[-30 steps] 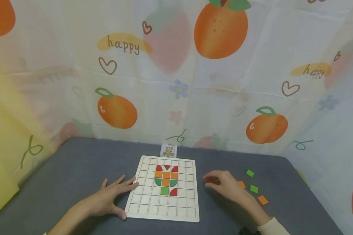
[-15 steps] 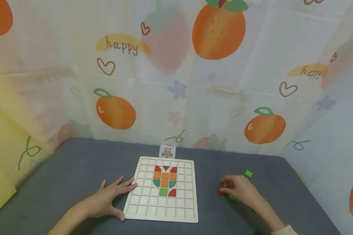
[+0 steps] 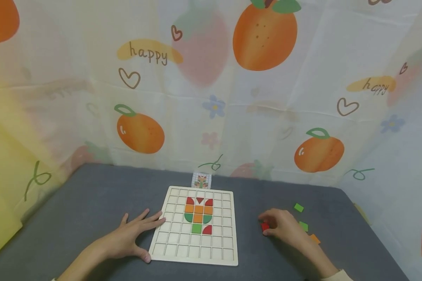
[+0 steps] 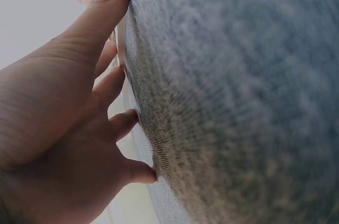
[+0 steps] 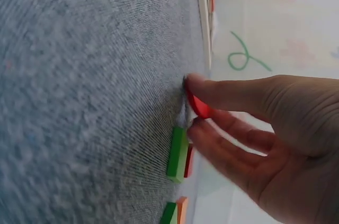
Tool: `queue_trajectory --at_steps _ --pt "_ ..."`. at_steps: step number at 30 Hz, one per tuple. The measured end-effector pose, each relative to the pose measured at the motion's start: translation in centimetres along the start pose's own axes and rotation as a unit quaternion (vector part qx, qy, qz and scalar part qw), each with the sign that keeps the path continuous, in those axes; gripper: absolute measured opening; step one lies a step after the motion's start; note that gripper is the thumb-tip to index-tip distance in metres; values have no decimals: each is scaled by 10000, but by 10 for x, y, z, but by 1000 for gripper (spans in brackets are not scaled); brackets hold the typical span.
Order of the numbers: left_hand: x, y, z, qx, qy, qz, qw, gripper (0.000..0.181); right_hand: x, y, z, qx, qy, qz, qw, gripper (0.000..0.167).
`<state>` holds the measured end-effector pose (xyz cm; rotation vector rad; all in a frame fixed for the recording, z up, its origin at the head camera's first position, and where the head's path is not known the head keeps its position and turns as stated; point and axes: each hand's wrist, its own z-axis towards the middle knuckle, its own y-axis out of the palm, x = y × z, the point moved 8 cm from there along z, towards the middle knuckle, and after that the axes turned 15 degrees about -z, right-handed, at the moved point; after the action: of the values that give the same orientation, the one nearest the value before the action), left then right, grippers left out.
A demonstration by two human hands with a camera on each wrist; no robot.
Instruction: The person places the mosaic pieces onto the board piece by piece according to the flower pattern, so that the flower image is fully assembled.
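My right hand (image 3: 283,228) pinches a small red tile (image 3: 265,226) between thumb and fingers, low over the table to the right of the board. In the right wrist view the red tile (image 5: 198,106) appears tilted, with a curved edge. My left hand (image 3: 126,238) is spread, its fingertips on the left edge of the pale grid board (image 3: 178,250) and its thumb by the near left corner. Red, orange and green tiles fill several cells in the board's middle, among them a light green square (image 3: 196,228) beside a red quarter-round tile (image 3: 207,230).
Loose green tiles (image 3: 299,207) and an orange tile (image 3: 314,239) lie right of my right hand. Close to it, the right wrist view shows a green tile (image 5: 177,154). A small pattern card (image 3: 201,180) lies behind the board. A printed curtain (image 3: 197,117) closes off the back.
My right hand has moved right, from beside the board to the loose tiles, and now pinches a red tile. My left hand stays on the board's edge.
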<state>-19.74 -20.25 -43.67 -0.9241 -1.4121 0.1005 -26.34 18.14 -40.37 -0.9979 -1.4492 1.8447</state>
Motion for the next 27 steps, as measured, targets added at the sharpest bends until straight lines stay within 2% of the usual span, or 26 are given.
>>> queue_trajectory --at_steps 3,12,17,27 --pt "1 0 0 3 29 27 10000 106 -4 1 3 126 -228 54 9996 38" --pt "2 0 0 7 84 57 9999 105 -16 0 9 436 -479 326 9974 31" --pt "2 0 0 -9 66 -13 10000 105 -21 2 14 462 -464 674 9956 31" --pt "2 -1 -1 -7 62 -37 10000 105 -39 1 28 435 -461 745 9952 29"
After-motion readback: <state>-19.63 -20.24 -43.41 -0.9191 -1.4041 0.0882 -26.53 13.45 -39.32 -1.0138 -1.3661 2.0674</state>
